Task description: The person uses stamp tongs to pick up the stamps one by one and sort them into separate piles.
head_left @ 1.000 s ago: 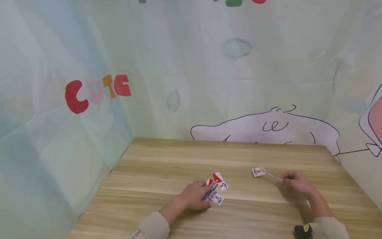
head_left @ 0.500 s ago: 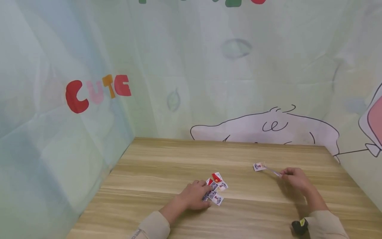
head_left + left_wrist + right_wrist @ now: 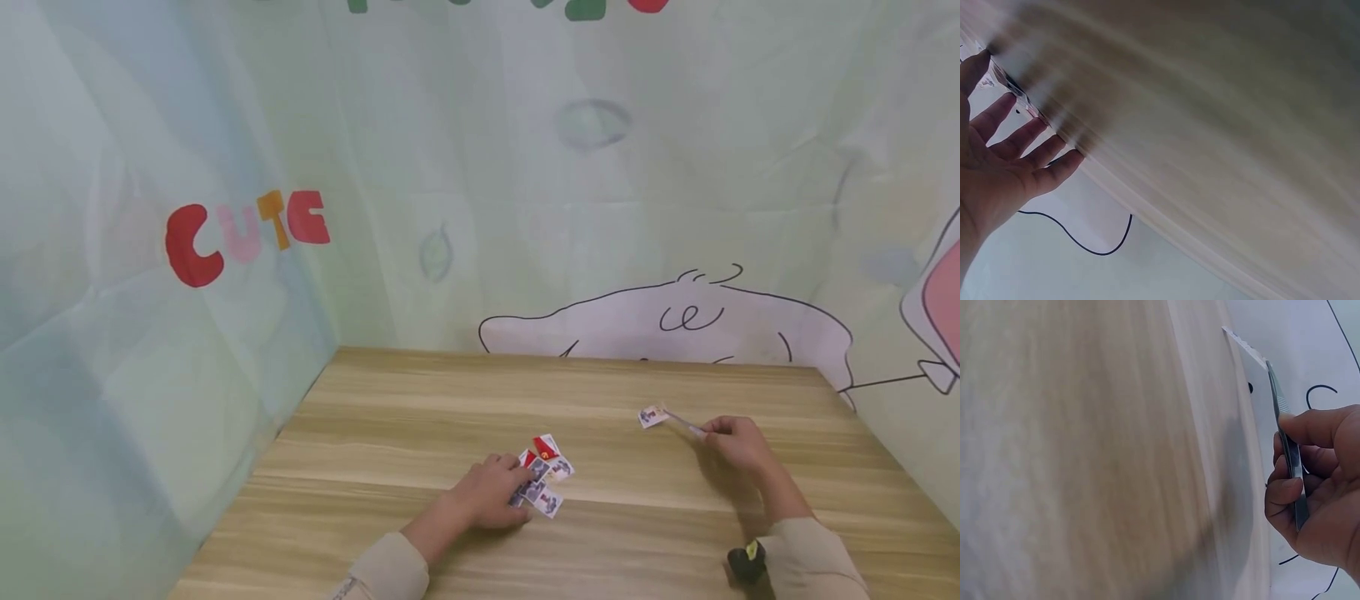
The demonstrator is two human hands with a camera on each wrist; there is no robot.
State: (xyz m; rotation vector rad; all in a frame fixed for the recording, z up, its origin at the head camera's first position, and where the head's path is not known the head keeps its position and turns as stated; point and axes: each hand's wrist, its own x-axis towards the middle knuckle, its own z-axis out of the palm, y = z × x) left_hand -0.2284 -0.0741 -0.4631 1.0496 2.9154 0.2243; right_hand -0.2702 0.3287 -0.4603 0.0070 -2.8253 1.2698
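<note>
one small printed card [image 3: 653, 416] hangs on the tips of metal tweezers [image 3: 1294, 459], caught only at one end, and that looks to be the weak point. if the squeeze eases, or the tips slide toward the card's border, it could swivel or drop; too hard a pinch might crease it. it lies right of the table's [image 3: 420, 396] middle, nearer the far edge than the pile is. in the right wrist view it appears nearly edge-on and tilted; whether its low corner touches the wood, i cannot tell. dipping the tool too soon could snag that corner and twist the card loose.

the right hand [image 3: 738, 443] comes in from the table's right side, wrist bent, fingers curled round the tweezers, whose rear end reaches back to the palm. the tool's arms are pressed together, no clear gap between them, and its tips point toward the far left corner.

the left hand [image 3: 489, 493] reaches in over the near edge, palm down, fingers spread and fairly straight, grasping nothing. its fingertips are down at the left side of a loose pile of cards [image 3: 547, 500], close to the table's middle. those cards overlap, so a sideways drag of that hand could, i judge, scatter them or bury one under another.
</note>
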